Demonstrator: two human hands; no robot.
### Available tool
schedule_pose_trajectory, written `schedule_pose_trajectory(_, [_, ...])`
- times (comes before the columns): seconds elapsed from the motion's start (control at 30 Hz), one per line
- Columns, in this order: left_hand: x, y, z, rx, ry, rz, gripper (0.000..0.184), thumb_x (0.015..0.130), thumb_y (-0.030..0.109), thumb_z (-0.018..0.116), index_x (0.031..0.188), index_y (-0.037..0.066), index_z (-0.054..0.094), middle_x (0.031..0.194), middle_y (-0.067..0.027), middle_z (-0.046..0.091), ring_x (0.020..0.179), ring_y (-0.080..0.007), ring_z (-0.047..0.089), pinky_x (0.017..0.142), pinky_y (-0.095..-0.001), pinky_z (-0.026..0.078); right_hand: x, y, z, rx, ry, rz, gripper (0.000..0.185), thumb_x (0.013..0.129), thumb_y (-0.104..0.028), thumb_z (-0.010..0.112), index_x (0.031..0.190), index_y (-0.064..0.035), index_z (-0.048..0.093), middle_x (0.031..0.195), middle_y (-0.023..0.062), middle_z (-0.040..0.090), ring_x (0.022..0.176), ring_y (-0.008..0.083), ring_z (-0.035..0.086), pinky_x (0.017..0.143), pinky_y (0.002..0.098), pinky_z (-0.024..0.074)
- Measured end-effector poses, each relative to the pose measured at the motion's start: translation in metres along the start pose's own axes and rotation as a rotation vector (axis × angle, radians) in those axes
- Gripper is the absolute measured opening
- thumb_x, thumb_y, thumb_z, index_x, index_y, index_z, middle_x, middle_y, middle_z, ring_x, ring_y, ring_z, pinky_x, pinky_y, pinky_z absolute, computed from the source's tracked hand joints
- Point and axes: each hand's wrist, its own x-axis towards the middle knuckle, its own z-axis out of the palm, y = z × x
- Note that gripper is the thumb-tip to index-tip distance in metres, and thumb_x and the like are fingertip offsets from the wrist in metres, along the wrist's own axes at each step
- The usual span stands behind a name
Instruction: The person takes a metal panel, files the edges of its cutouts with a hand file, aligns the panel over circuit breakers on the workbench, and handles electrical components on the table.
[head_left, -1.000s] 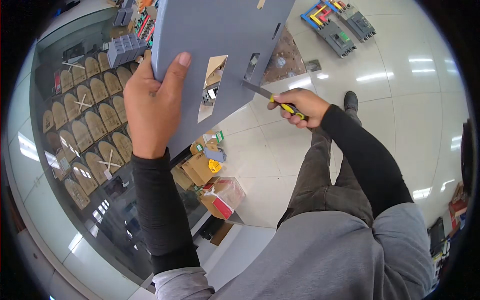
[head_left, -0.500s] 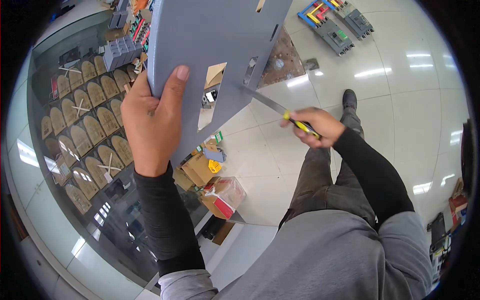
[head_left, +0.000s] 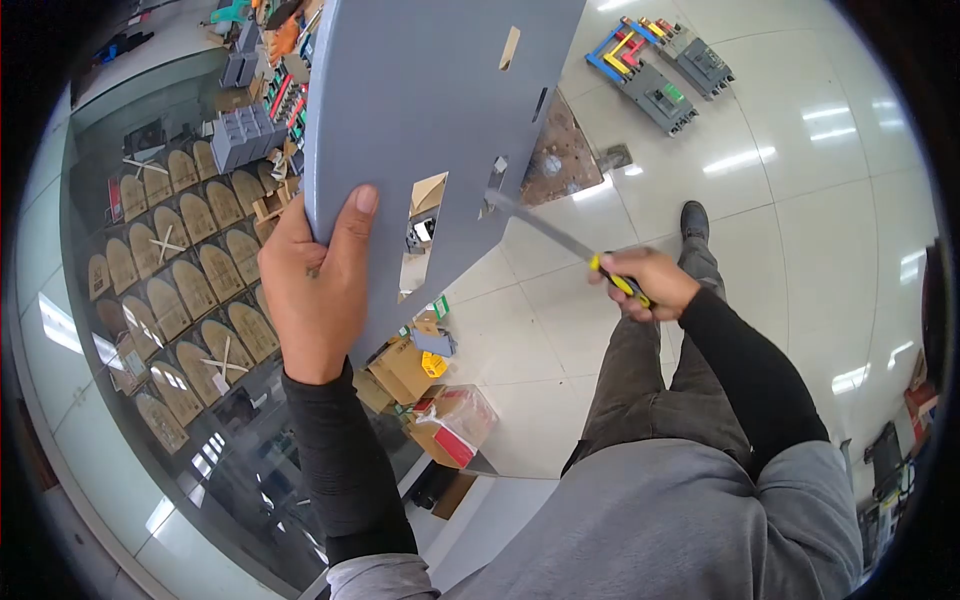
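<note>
A grey sheet-metal panel (head_left: 400, 110) with several rectangular cutouts stands tilted in front of me. My left hand (head_left: 318, 270) is closed on its left edge, thumb on the front face and the other fingers hidden behind. My right hand (head_left: 652, 282) grips the yellow-and-black handle of a flat metal file (head_left: 550, 232). The file's blade reaches left to a narrow slot (head_left: 496, 180) near the panel's right edge. Whether the tip passes through the slot is hard to make out. A larger cutout (head_left: 424, 235) lies left of the blade.
Two circuit breakers (head_left: 660, 98) with coloured busbars lie on the tiled floor at top right. Below the panel are cardboard boxes (head_left: 400, 368) and a plastic-wrapped box (head_left: 465, 420). A glass-topped surface (head_left: 200, 340) spans the left, with grey parts (head_left: 245, 138) at its upper end.
The file has shifted so that its blade now sits at the narrow slot. My left hand appears lower along the panel edge, and the whole view has moved slightly.
</note>
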Motion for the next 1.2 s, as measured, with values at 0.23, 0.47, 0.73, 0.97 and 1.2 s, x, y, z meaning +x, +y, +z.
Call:
schedule_pose_trajectory(0.23, [0.001, 0.004, -0.002, -0.002, -0.025, -0.026, 0.038, 0.101, 0.033, 0.074, 0.104, -0.004, 0.071, 0.080, -0.0033, 0.069, 0.075, -0.0081, 0.056, 0.070, -0.0273, 0.048, 0.010, -0.076, 0.007, -0.058, -0.060, -0.081, 0.040, 0.109, -0.034, 0.054, 0.111, 0.0042, 0.065, 0.064, 0.0032, 0.055, 0.041, 0.0084, 0.046, 0.032, 0.0240, 0.0332])
schedule_pose_trajectory(0.47, [0.000, 0.002, 0.002, -0.031, -0.017, -0.043, 0.035, 0.102, 0.029, 0.073, 0.108, -0.005, 0.071, 0.091, -0.0053, 0.072, 0.084, -0.0087, 0.059, 0.077, -0.0263, 0.049, 0.011, -0.081, 0.011, -0.020, -0.089, -0.072, 0.040, 0.108, -0.034, 0.056, 0.109, 0.0049, 0.066, 0.061, 0.0031, 0.055, 0.038, 0.0095, 0.047, 0.034, 0.0248, 0.0351])
schedule_pose_trajectory(0.73, [0.000, 0.001, 0.002, -0.010, 0.024, 0.007, 0.038, 0.101, 0.032, 0.074, 0.106, -0.005, 0.071, 0.085, -0.0063, 0.072, 0.077, -0.0096, 0.058, 0.072, -0.0277, 0.050, -0.024, -0.046, -0.019, -0.089, -0.007, -0.138, 0.041, 0.108, -0.034, 0.055, 0.103, 0.0057, 0.067, 0.060, 0.0061, 0.057, 0.039, 0.0119, 0.049, 0.035, 0.0281, 0.0342])
schedule_pose_trajectory(0.97, [-0.007, 0.009, 0.000, 0.003, -0.008, -0.065, 0.036, 0.100, 0.032, 0.074, 0.106, -0.004, 0.071, 0.083, -0.0058, 0.071, 0.078, -0.0088, 0.057, 0.073, -0.0274, 0.050, 0.018, -0.063, -0.015, -0.085, 0.010, -0.125, 0.037, 0.108, -0.032, 0.055, 0.101, 0.0037, 0.066, 0.065, 0.0040, 0.058, 0.042, 0.0110, 0.050, 0.037, 0.0260, 0.0358])
schedule_pose_trajectory(1.2, [-0.004, 0.004, -0.004, 0.020, -0.021, -0.020, 0.036, 0.100, 0.031, 0.073, 0.108, -0.004, 0.071, 0.080, -0.0053, 0.070, 0.075, -0.0078, 0.057, 0.070, -0.0275, 0.049, 0.016, -0.032, -0.027, 0.217, -0.026, 0.013, 0.038, 0.108, -0.036, 0.056, 0.105, 0.0020, 0.063, 0.066, 0.0030, 0.054, 0.043, 0.0109, 0.043, 0.037, 0.0258, 0.0323])
